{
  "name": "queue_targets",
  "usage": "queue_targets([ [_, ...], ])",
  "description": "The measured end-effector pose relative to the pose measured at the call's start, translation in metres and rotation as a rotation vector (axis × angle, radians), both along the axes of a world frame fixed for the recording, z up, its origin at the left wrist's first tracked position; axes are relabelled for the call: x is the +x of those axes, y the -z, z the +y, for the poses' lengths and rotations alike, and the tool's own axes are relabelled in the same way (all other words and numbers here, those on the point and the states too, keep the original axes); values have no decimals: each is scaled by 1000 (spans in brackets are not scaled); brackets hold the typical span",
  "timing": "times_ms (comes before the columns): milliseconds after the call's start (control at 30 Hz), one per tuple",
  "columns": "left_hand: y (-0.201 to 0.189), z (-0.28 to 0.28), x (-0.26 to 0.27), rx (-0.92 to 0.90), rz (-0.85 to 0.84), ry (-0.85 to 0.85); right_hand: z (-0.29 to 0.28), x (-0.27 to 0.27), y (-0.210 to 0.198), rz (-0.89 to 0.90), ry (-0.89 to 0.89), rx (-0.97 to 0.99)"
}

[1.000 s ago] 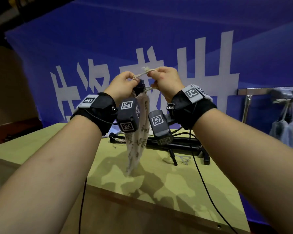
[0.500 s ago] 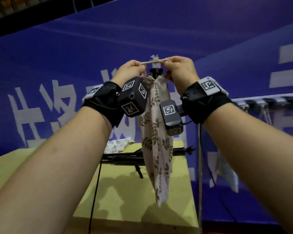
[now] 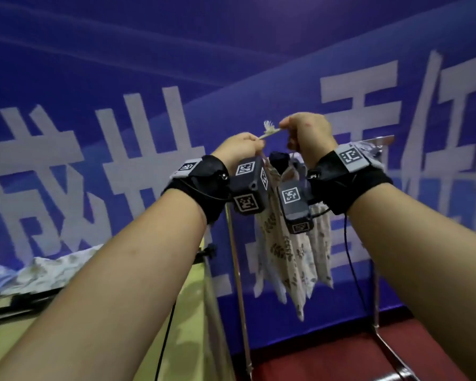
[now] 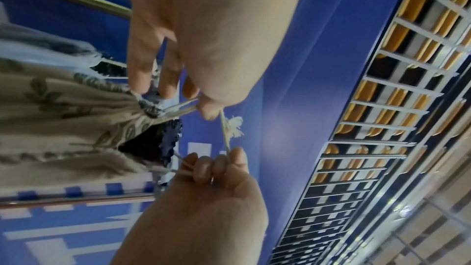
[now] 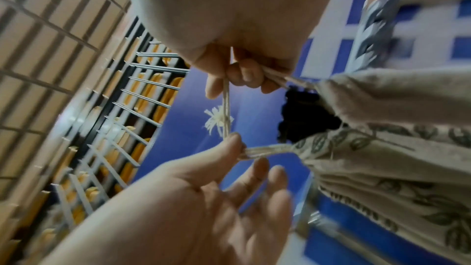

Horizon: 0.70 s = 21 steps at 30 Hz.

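our left hand (image 3: 239,149) and right hand (image 3: 307,133) each pinch the drawstring (image 3: 271,132) taut; the leaf-print pouch (image 3: 286,257) hangs below them.

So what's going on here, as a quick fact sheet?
Hands: left hand and right hand, each gripping the cord
Cord: stretched between the hands, frayed knot in the middle
Bag: leaf-print bag hangs from the cord, dark item at its mouth
Behind: metal rack with similar bags, blue banner

An event hall: huge printed blue banner (image 3: 231,64) at the far side, metal rack (image 3: 238,292) right, slatted ceiling (image 4: 390,107) (orange lamps (image 4: 418,1)).
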<state>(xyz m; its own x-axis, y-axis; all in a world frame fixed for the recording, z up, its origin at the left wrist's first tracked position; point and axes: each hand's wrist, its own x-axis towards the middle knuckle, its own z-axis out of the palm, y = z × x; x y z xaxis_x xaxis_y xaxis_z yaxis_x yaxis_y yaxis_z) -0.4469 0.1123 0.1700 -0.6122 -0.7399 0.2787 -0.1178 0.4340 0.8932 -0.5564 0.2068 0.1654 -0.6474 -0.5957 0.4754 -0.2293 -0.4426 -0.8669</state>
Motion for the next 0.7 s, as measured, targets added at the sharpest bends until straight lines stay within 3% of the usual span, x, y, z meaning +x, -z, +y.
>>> queue_targets([
  [67, 20, 1, -31, -46, -148, 13, -2, -30, 20, 27, 32, 99],
  [233, 65, -15, -102, -141, -252, 87, -20, -106, 65, 127, 175, 218],
  [533, 106, -27, -196, -52, -151, 208, -31, -184, 107, 307, 328, 395],
  [700, 116, -42, -228, -132, -131, 112, -39, -221, 119, 300, 437, 460],
])
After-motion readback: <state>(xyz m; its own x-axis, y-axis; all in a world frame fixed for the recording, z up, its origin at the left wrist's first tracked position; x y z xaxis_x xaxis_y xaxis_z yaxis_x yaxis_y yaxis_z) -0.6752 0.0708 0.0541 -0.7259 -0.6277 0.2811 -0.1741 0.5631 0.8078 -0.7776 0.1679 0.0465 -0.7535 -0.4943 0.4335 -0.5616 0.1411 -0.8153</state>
